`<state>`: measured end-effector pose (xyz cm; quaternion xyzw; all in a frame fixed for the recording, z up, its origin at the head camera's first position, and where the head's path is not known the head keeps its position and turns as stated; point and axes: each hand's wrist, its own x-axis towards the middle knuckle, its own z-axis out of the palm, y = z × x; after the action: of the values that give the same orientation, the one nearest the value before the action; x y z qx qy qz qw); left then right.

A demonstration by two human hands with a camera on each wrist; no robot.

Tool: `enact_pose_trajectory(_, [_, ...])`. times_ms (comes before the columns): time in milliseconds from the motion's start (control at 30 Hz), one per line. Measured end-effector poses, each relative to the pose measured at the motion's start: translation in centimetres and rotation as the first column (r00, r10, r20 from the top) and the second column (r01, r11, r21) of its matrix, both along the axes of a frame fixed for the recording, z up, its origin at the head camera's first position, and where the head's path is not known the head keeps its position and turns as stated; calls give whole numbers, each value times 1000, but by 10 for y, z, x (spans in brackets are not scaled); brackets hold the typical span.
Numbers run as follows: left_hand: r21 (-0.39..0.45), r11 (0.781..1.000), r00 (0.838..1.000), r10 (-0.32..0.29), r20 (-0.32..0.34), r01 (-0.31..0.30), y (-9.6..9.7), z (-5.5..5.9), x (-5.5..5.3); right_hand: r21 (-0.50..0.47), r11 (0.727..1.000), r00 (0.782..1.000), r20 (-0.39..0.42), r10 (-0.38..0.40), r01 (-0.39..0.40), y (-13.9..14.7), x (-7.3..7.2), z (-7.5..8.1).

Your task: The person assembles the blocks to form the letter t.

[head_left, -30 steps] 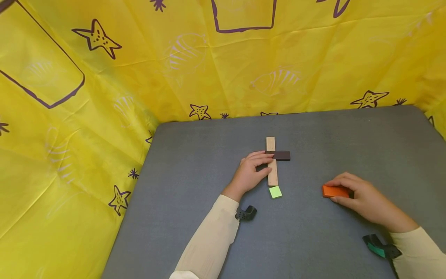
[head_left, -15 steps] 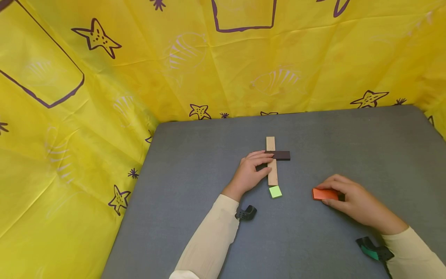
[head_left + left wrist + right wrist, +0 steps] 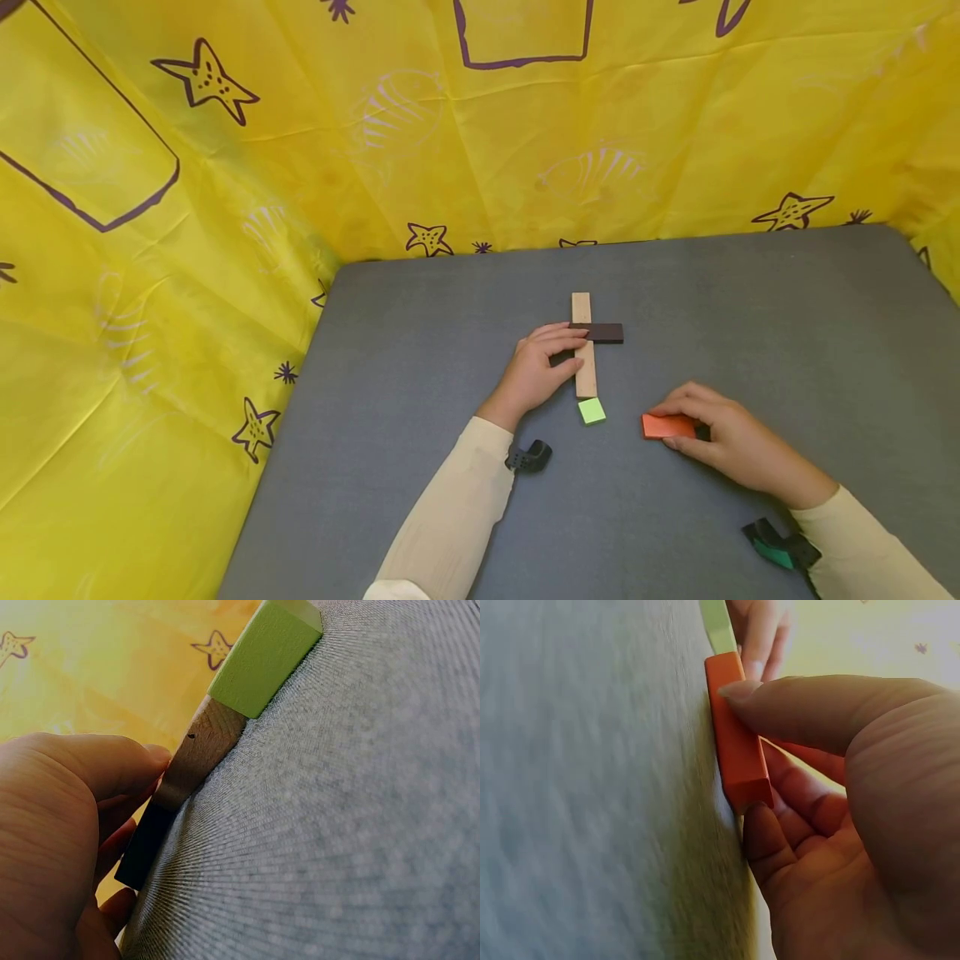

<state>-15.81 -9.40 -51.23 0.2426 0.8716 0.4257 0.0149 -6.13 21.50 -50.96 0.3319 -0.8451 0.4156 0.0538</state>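
Observation:
In the head view, two pale wooden blocks, a near one (image 3: pixel 585 371) and a far one (image 3: pixel 581 307), line up with a dark brown block (image 3: pixel 606 333) crossing between them. A small lime-green block (image 3: pixel 592 411) meets the near end of the row, slightly turned. My left hand (image 3: pixel 534 367) rests on the row from the left, fingertips over the dark block and thumb at the near pale block's side. To the right, my right hand (image 3: pixel 731 433) pinches an orange block (image 3: pixel 733 724) between thumb and fingers, low over the table.
A grey cloth-covered table (image 3: pixel 420 333) carries the blocks. Yellow curtains (image 3: pixel 495 150) printed with starfish and fish hang behind it and along its left side. Each wrist wears a dark strap mount, the left one (image 3: pixel 529 457) close to the table.
My right hand has carried the orange block leftward and slightly nearer to me, toward the green block. The left hand and the row of blocks have stayed in place.

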Motion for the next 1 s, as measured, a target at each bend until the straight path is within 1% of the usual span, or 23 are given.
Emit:
enact_pose_trajectory(233, [1, 1000, 1000, 0, 2, 0, 0, 0, 0, -33, 999, 1000, 22, 10, -9, -14, 2, -2])
enact_pose_trajectory(467, [-12, 1000, 1000, 9, 9, -9, 0, -1, 0, -55, 999, 1000, 25, 5, -3, -26, 3, -5])
enact_pose_trajectory(833, [-26, 1000, 1000, 11, 18, -10, 0, -2, -2, -55, 998, 998, 58, 6, -3, -35, 3, -6])
enact_pose_trajectory(1000, [-23, 1000, 1000, 8, 8, -8, 1, -3, -3, -57, 998, 997, 72, 7, -3, -36, 2, -7])
